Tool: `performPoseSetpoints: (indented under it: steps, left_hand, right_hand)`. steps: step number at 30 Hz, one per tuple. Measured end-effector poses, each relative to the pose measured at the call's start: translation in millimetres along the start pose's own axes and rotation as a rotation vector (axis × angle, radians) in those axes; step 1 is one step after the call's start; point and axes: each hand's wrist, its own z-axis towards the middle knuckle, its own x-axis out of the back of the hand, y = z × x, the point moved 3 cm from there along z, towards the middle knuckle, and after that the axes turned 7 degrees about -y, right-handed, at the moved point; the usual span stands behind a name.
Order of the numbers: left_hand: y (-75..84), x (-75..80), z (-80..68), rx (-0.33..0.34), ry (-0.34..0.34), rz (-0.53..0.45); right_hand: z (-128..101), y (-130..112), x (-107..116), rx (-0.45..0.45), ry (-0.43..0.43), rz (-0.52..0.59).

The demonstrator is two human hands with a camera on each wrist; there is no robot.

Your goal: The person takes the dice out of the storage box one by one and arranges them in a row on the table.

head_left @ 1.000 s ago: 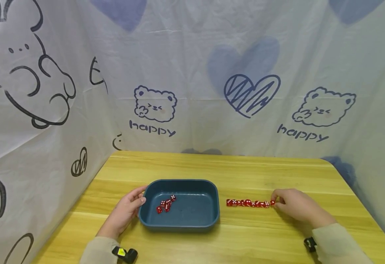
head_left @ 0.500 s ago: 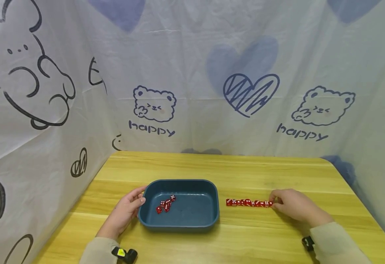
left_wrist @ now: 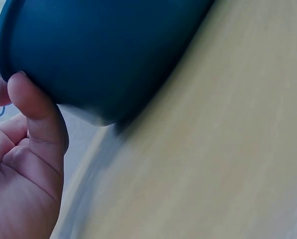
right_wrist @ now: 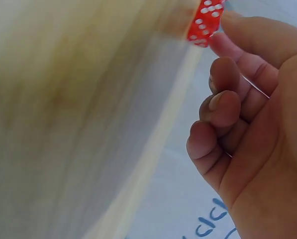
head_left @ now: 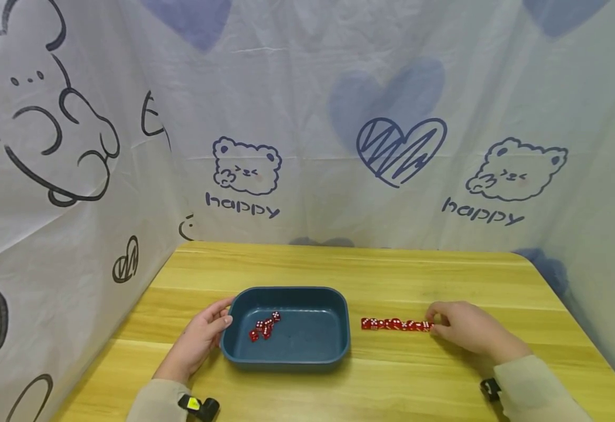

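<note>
My left hand [head_left: 198, 340] grips the left rim of a dark blue-green tray [head_left: 307, 364]; in the left wrist view the thumb [left_wrist: 35, 97] lies against the tray's outer wall [left_wrist: 103, 59]. Inside the tray, toward its left, sits a small cluster of red dice [head_left: 265, 328] with white pips. To the tray's right, several more red dice form a straight row [head_left: 396, 324] on the table. At the row's right end my right hand [head_left: 468, 329] pinches the last die [right_wrist: 204, 22] between thumb and index finger, the other fingers curled in. That die is partly hidden by the fingertips in the head view.
The wooden table [head_left: 392, 387] has a yellow grain. A white cloth [head_left: 307, 199] printed with hearts and bears hangs behind it and along both sides. Small black cameras [head_left: 199, 405] are strapped at both wrists.
My right hand has moved left, bringing its die from just off the row's end up against it; the row has since edged slightly left. The left hand and tray stay put.
</note>
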Motion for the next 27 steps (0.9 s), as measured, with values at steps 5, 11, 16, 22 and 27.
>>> performPoseSetpoints:
  steps: [5, 11, 16, 22, 27]
  left_hand:
    - [0.4, -0.8, -0.1, -0.006, -0.001, 0.004]
    - [0.6, -1.6, -0.2, -0.011, 0.002, 0.008]
    - [0.2, -1.3, 0.0, -0.007, 0.005, 0.009]
    - [-0.4, -0.4, 0.1, -0.010, 0.004, 0.014]
    - [-0.5, 0.0, 0.6, -0.017, 0.003, 0.019]
  right_hand:
    - [0, -16, 7, -0.002, 0.011, 0.018]
    - [3, -38, 12, 0.044, 0.045, -0.007]
    - [6, -56, 14, 0.096, 0.049, -0.004]
    - [13, -79, 15, 0.154, 0.073, -0.026]
    - [19, -97, 15, 0.216, 0.097, -0.058]
